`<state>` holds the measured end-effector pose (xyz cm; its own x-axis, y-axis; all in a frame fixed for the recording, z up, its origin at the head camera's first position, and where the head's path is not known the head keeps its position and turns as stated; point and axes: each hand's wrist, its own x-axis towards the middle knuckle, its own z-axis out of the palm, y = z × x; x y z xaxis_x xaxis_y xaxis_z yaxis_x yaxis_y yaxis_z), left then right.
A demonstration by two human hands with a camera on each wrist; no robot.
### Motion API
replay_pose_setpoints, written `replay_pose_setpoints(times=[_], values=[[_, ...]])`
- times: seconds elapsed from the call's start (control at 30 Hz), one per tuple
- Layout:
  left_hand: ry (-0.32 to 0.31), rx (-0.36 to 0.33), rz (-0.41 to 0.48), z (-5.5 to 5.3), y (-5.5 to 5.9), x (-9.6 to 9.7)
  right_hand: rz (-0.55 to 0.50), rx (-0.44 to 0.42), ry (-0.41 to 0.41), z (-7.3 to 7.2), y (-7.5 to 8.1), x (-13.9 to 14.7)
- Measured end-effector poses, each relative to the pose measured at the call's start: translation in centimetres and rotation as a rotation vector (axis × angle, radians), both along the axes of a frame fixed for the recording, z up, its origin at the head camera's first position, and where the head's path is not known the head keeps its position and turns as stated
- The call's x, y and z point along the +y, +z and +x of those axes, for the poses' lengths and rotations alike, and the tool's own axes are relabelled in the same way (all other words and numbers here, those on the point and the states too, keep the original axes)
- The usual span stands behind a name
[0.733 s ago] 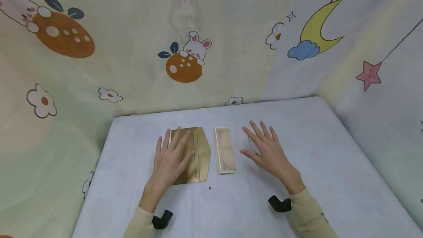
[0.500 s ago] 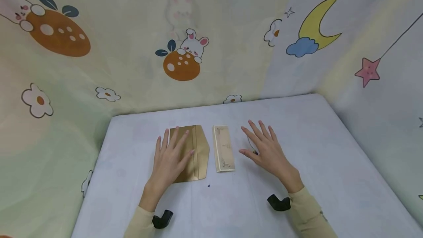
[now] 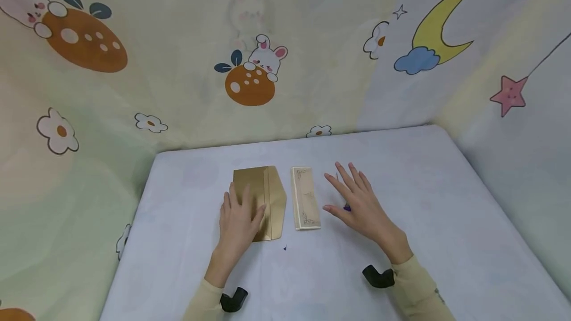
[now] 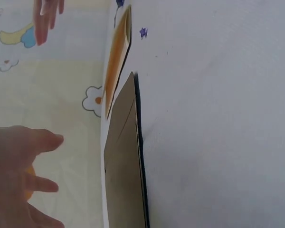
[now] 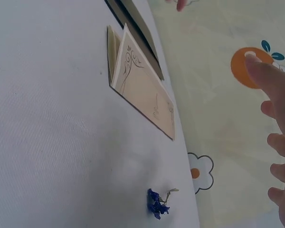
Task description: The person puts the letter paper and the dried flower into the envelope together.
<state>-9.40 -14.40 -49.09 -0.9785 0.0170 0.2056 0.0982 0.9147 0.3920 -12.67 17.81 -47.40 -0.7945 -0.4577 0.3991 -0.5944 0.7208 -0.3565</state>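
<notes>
A gold envelope (image 3: 275, 202) lies on the table with its pointed flap spread to the right. Over its left part hovers my left hand (image 3: 236, 224), fingers loosely bent; the left wrist view shows a gap between that hand (image 4: 14, 161) and the envelope (image 4: 123, 166). Right of the envelope is a folded cream card (image 3: 306, 199) with scroll ornament, its fold slightly raised in the right wrist view. My right hand (image 3: 363, 212) hovers with spread fingers, holding nothing. Below it lies a small dark-blue dried flower (image 5: 157, 204) with a pale stem, mostly covered in the head view.
A tiny blue petal-like scrap (image 3: 285, 247) lies on the white-covered table (image 3: 178, 241) in front of the card. A printed cloth (image 3: 187, 78) hangs behind the table and along its sides. Black curved pieces (image 3: 378, 277) stick out at both wrists.
My left hand has drawn back toward the near edge and a little to the right, its fingers bending more. The right hand stays nearly in place. The head view shifts slightly.
</notes>
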Motion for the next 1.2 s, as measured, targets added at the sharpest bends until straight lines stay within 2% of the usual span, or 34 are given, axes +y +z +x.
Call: replay_pose_setpoints(times=[0.2, 0.3, 0.47, 0.53, 0.77, 1.0, 1.2], values=[[0.076, -0.058, 0.009, 0.4, -1.5, 1.0, 0.012, -0.015, 0.025, 0.0, -0.2, -0.4], [0.102, -0.079, 0.017, 1.0, -2.4, 1.2, 0.02, -0.022, 0.036, 0.4, -0.5, -0.7], [0.106, -0.02, -0.019, 1.0, -3.3, 1.6, 0.014, -0.005, 0.041, 0.5, -0.5, -1.3], [0.105, -0.007, -0.043, 0.8, -3.4, 1.7, 0.009, -0.004, 0.042, 0.4, -0.5, -1.5], [0.111, -0.057, -0.083, 0.9, -3.5, 1.7, 0.005, -0.056, 0.049, 0.6, -0.4, -2.2], [0.094, -0.063, -0.13, 1.1, -3.6, 1.5, -0.035, -0.112, 0.087, 1.0, -0.5, -2.9], [0.087, -0.066, -0.093, 0.7, -2.9, 1.7, -0.102, -0.269, 0.16, 1.0, 0.3, -4.1]])
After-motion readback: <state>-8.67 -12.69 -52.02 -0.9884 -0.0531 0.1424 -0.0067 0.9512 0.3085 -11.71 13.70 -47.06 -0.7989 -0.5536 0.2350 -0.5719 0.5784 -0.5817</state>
